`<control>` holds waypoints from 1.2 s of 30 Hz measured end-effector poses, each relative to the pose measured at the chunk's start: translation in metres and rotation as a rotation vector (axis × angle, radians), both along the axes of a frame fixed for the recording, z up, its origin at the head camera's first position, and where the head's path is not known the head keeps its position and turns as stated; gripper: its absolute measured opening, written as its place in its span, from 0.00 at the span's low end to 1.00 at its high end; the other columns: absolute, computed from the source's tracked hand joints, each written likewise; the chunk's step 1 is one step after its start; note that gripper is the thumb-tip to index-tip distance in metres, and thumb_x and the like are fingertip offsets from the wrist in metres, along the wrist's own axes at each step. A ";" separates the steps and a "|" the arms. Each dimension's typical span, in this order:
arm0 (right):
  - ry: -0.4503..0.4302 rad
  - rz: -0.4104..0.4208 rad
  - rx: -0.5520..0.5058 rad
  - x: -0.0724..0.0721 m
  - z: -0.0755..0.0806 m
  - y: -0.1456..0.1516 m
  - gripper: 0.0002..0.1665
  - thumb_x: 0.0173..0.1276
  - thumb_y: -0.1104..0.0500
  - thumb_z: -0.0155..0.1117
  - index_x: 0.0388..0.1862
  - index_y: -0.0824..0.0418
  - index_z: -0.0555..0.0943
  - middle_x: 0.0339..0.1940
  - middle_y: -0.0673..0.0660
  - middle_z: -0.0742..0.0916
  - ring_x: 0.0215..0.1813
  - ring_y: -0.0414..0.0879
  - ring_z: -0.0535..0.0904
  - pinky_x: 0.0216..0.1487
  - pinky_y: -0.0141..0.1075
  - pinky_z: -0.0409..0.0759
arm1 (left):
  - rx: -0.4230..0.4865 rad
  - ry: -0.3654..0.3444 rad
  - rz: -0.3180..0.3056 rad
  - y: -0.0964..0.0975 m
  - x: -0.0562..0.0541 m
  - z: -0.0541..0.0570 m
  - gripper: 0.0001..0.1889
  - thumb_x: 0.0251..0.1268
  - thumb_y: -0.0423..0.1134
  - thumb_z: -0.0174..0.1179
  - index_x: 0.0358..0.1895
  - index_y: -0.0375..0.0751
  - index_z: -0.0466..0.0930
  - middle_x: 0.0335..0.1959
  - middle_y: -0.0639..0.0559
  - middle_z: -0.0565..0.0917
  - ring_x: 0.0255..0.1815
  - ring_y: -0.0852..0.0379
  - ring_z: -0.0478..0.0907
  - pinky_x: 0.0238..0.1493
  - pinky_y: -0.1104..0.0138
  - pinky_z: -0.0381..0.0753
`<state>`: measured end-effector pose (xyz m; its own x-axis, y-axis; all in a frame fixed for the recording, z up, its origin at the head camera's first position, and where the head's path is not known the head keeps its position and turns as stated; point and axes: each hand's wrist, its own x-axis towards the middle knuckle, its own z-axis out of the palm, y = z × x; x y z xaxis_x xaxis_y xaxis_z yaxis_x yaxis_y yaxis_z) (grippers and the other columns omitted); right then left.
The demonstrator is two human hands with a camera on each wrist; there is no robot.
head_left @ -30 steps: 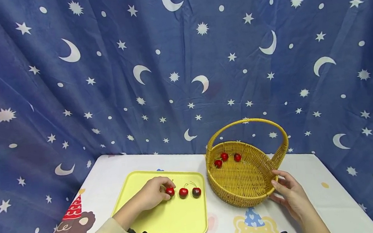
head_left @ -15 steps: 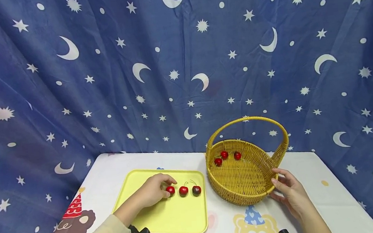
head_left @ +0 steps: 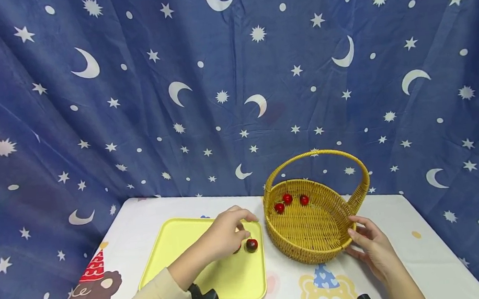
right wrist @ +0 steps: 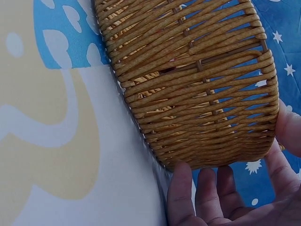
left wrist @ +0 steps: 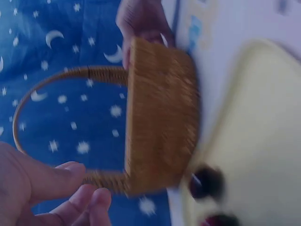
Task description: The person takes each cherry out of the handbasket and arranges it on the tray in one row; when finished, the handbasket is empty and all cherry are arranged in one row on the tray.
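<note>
My left hand (head_left: 226,232) is over the right side of the yellow tray (head_left: 201,290), fingers bent. In the left wrist view its thumb and fingertips (left wrist: 100,200) come close together. No cherry shows between them, and I cannot tell whether they hold one. A dark red cherry (head_left: 251,244) lies on the tray below the hand. Another cherry (head_left: 237,249) is mostly hidden by it. My right hand (head_left: 374,247) grips the rim of the wicker basket (head_left: 308,257), thumb above, fingers below on its outer wall (right wrist: 202,94). Several cherries (head_left: 287,199) lie inside at the left.
The basket's tall arched handle (head_left: 315,153) rises over its opening. Tray and basket stand side by side on a white tablecloth (head_left: 424,266) with cartoon animals. Behind the table hangs a blue curtain (head_left: 204,138) with moons and stars.
My left hand has moved right from the leftmost cherry in the tray's row toward the basket. That cherry no longer shows. The right hand and basket have stayed in place.
</note>
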<state>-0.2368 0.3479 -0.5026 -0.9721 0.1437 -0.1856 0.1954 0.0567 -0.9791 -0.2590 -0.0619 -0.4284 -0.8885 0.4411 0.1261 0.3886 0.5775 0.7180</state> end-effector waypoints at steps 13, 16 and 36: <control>0.015 0.010 -0.003 -0.001 0.003 0.001 0.23 0.83 0.57 0.64 0.72 0.43 0.75 0.57 0.50 0.75 0.54 0.38 0.83 0.53 0.41 0.89 | 0.077 -0.170 -0.155 0.102 -0.052 0.011 0.29 0.71 0.34 0.71 0.73 0.48 0.76 0.72 0.50 0.81 0.76 0.44 0.76 0.77 0.52 0.76; 0.001 0.013 0.012 -0.002 0.005 0.001 0.25 0.82 0.57 0.64 0.73 0.44 0.74 0.58 0.50 0.75 0.55 0.37 0.83 0.53 0.40 0.89 | 0.052 -0.192 -0.127 0.117 -0.062 0.005 0.31 0.69 0.33 0.72 0.73 0.49 0.76 0.74 0.46 0.79 0.79 0.43 0.73 0.79 0.49 0.73; 0.025 -0.016 0.005 0.007 0.004 -0.002 0.25 0.81 0.60 0.65 0.72 0.49 0.76 0.54 0.51 0.76 0.54 0.40 0.83 0.53 0.42 0.90 | -0.004 -0.342 0.026 0.147 -0.078 -0.022 0.33 0.61 0.20 0.64 0.70 0.44 0.82 0.66 0.40 0.83 0.21 0.59 0.60 0.26 0.66 0.62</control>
<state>-0.2299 0.3454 -0.4983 -0.9740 0.1599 -0.1605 0.1717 0.0586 -0.9834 -0.3372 0.0850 -0.4506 -0.8902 0.4174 -0.1827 0.1106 0.5869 0.8021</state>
